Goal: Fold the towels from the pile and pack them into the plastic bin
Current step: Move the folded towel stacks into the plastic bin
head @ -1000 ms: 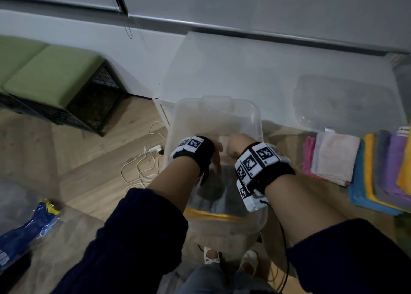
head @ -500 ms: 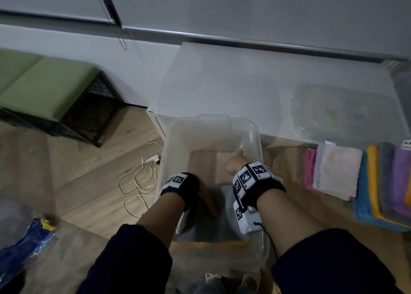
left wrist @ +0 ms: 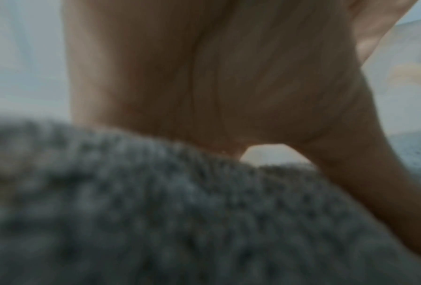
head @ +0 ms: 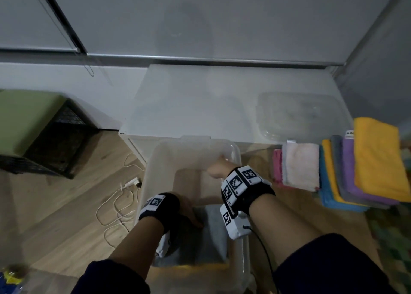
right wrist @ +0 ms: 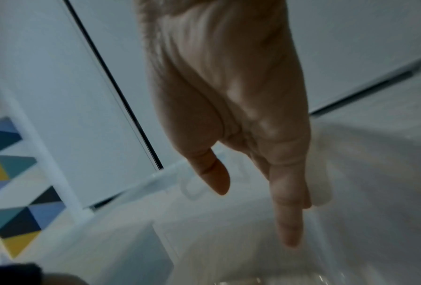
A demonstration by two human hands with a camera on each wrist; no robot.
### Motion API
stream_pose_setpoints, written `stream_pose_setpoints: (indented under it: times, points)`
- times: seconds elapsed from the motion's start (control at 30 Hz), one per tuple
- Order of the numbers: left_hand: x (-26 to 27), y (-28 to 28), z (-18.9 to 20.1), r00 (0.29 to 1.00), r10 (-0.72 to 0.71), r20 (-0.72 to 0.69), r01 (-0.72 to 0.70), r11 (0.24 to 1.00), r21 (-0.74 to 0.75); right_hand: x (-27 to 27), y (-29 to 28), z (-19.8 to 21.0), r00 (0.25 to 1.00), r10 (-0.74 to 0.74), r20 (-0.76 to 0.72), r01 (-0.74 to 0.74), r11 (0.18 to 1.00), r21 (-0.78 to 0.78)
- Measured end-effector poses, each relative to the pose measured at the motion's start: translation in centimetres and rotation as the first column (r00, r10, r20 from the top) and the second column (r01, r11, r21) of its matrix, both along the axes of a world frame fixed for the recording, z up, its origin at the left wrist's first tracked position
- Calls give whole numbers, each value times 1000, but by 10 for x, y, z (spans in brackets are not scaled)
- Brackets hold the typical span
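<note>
Here your left hand (head: 189, 209) is down inside the clear plastic bin (head: 233, 151), lying palm-down on the folded grey towel (head: 211, 231) at the near end of the bin. In the left wrist view the palm (left wrist: 228, 77) sits right against the grey terry cloth (left wrist: 155, 212), with the thumb running along its right side; the fingers look extended rather than wrapped round the fabric, though the blur hides their tips. A strip of yellow towel (head: 200, 267) shows beneath the grey one at the bin's near edge.

Your right hand (head: 219, 170) is higher, over the far right part of the bin, apart from the grey towel. From the right wrist view its fingers (right wrist: 287, 212) hang straight and relaxed with the thumb loose beside them, holding nothing, and the bin's pale wall lies below them.

To your right, the stack of unfolded towels (head: 355, 171) lies fanned out in orange, purple, grey, yellow, blue, white and pink, well apart from both hands. The bin's clear lid (head: 300, 116) rests on the white table (head: 189, 107) beyond.
</note>
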State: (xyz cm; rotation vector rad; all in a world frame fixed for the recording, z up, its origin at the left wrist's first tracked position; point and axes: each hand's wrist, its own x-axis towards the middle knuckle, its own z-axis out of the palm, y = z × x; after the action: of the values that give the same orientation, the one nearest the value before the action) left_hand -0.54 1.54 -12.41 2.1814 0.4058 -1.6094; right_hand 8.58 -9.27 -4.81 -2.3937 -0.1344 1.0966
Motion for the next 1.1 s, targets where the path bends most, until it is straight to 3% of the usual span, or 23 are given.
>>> stream_pose_setpoints:
  times: [0.13, 0.27, 0.3, 0.37, 0.43, 0.47, 0.53, 0.63, 0.83, 0.97, 1.1]
  points:
    - [11, -2, 26, 982, -42, 183, 26, 995, 93, -11, -29, 55, 996, 50, 78, -60, 989, 137]
    - [34, -17, 85, 945, -48, 323, 14, 994, 109, -12, -82, 72, 963, -115, 245, 38, 954, 298]
    - [41, -26, 104, 905, -66, 421, 18, 993, 115, -10, -101, 75, 943, -178, 282, 81, 942, 326]
    - [56, -50, 139, 747, 0, 665, -54, 997, 60, -1, -140, 79, 881, -297, 367, 159, 918, 362]
    - [72, -85, 161, 533, 173, 828, -150, 983, -108, 14, -184, 79, 790, -389, 473, 227, 904, 363]
    - [80, -103, 169, 454, 284, 844, -167, 958, -233, 23, -203, 77, 736, -429, 523, 263, 894, 363]
    - [96, -151, 176, 413, 516, 750, -165, 853, -496, 37, -246, 77, 635, -501, 587, 335, 864, 376]
    - [121, -231, 168, 461, 705, 539, -241, 684, -689, 58, -309, 72, 537, -574, 618, 462, 813, 353]
    - [157, -339, 106, 532, 817, 220, -415, 479, -773, 97, -376, 35, 689, -617, 382, 585, 783, 209]
    - [175, -360, 71, 498, 840, 215, -510, 484, -711, 101, -389, 20, 712, -691, 124, 657, 718, 229]
    - [182, -361, 48, 463, 874, 150, -552, 416, -723, 101, -394, 8, 689, -723, -48, 713, 664, 223]
